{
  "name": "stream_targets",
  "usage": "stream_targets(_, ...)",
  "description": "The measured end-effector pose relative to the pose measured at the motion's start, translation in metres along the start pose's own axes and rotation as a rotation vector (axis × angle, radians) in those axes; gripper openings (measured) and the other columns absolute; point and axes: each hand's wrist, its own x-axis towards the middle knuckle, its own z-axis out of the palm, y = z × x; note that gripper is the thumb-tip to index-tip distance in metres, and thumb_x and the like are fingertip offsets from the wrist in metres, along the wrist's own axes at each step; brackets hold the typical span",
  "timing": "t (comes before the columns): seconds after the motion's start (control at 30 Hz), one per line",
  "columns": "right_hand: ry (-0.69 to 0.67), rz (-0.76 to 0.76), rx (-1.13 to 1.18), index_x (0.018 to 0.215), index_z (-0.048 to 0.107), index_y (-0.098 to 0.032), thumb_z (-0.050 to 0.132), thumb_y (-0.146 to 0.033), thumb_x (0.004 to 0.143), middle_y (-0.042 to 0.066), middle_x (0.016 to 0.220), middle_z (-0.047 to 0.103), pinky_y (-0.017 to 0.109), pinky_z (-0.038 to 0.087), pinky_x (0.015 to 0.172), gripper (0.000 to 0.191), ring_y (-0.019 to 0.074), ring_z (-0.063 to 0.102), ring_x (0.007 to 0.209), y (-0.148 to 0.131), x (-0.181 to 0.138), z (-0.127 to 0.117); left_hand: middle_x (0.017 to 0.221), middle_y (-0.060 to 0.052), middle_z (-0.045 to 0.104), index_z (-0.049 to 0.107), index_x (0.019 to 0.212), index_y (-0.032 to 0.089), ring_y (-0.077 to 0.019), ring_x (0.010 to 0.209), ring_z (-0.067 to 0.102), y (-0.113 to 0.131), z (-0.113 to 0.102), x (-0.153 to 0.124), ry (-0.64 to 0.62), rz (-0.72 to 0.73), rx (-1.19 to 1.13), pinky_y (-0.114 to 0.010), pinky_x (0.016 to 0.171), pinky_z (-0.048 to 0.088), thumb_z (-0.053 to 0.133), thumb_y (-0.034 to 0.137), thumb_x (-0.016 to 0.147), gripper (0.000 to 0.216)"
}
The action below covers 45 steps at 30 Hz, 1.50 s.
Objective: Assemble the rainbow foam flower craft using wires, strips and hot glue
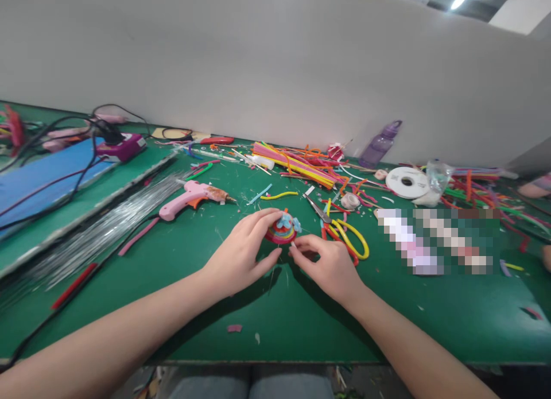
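Above the middle of the table, my left hand grips a small rainbow-striped pipe-cleaner piece from its left side. The piece is rounded, with red, yellow and blue bands and light-blue tufts on top. My right hand is closed in a pinch by the lower right edge of the piece. A small whitish bit shows at those fingertips, too small to name. Scissors with yellow and red handles lie just beyond my right hand. To the left of my left hand rests a pink hot glue gun, its nozzle pointing right.
Clear glue sticks or strips lie at left beside a blue board and a purple power socket. Bundled pipe cleaners, a purple bottle and a white spool stand or lie farther back. A grey partition rises behind.
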Motion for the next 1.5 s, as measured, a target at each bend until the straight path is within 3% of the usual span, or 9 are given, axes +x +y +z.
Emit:
stream_targets(0.37, 0.055, -0.053, -0.041, 0.088, 0.067, -0.018, 0.059, -0.026, 0.085, 0.000, 0.072, 0.074, 0.023, 0.053, 0.060, 0.011, 0.0138, 0.071, 0.064, -0.003, 0.000, 0.000, 0.141, -0.013, 0.043, 0.032, 0.138, 0.017, -0.0215, 0.132, 0.040, 0.000, 0.000, 0.001, -0.006, -0.006, -0.007, -0.038, 0.111, 0.036, 0.052, 0.026, 0.089, 0.053)
stream_targets(0.8, -0.079, 0.055, -0.011, 0.086, 0.067, -0.021, 0.061, -0.030, 0.084, -0.001, 0.075, 0.074, 0.024, 0.055, 0.064, 0.011, 0.0145, 0.071, 0.068, -0.003, -0.001, -0.013, 0.141, -0.013, 0.044, 0.034, 0.137, 0.016, -0.0212, 0.133, 0.040, 0.000, -0.001, 0.000, 0.003, -0.006, 0.006, -0.037, 0.111, 0.036, 0.053, 0.027, 0.089, 0.052)
stream_targets(1.0, 0.051, 0.048, 0.018, 0.088, 0.065, -0.021, 0.057, -0.029, 0.086, -0.001, 0.073, 0.073, 0.025, 0.056, 0.061, 0.011, 0.0139, 0.070, 0.063, -0.004, -0.001, -0.023, 0.141, -0.016, 0.042, 0.038, 0.133, 0.015, -0.0230, 0.133, 0.041, 0.000, -0.006, 0.001, 0.087, 0.003, 0.054, -0.038, 0.108, 0.039, 0.054, 0.024, 0.089, 0.048)
stream_targets(1.1, 0.142, 0.014, 0.010, 0.088, 0.064, -0.021, 0.058, -0.028, 0.086, -0.002, 0.070, 0.072, 0.023, 0.055, 0.060, 0.010, 0.0123, 0.069, 0.060, -0.004, 0.000, -0.026, 0.136, -0.016, 0.047, 0.040, 0.131, 0.014, -0.0225, 0.129, 0.044, 0.000, -0.008, 0.002, 0.168, 0.086, 0.097, -0.038, 0.107, 0.040, 0.055, 0.014, 0.086, 0.048)
stream_targets(1.27, 0.266, 0.027, -0.007, 0.085, 0.063, -0.021, 0.063, -0.032, 0.084, -0.002, 0.066, 0.070, 0.022, 0.054, 0.060, 0.011, 0.0123, 0.068, 0.059, -0.001, 0.002, -0.028, 0.112, -0.010, 0.061, 0.049, 0.122, 0.018, -0.0195, 0.104, 0.057, 0.004, -0.011, 0.001, 0.346, 0.252, 0.160, -0.036, 0.091, 0.047, 0.057, 0.001, 0.078, 0.047)
stream_targets(1.4, 0.259, 0.055, 0.048, 0.081, 0.062, -0.021, 0.063, -0.034, 0.084, -0.002, 0.064, 0.071, 0.023, 0.054, 0.060, 0.013, 0.0139, 0.070, 0.061, 0.005, 0.004, -0.029, 0.105, -0.007, 0.063, 0.051, 0.118, 0.020, -0.0174, 0.096, 0.059, 0.007, -0.014, -0.001, 0.377, 0.201, 0.044, -0.032, 0.083, 0.049, 0.054, 0.003, 0.080, 0.042)
stream_targets(1.5, 0.241, 0.070, 0.060, 0.083, 0.064, -0.022, 0.060, -0.035, 0.086, -0.001, 0.066, 0.072, 0.024, 0.055, 0.060, 0.014, 0.0152, 0.071, 0.063, 0.010, 0.006, -0.030, 0.098, -0.005, 0.063, 0.052, 0.116, 0.021, -0.0155, 0.090, 0.060, 0.009, -0.019, 0.001, 0.330, 0.051, -0.071, -0.031, 0.082, 0.050, 0.051, 0.008, 0.084, 0.035)
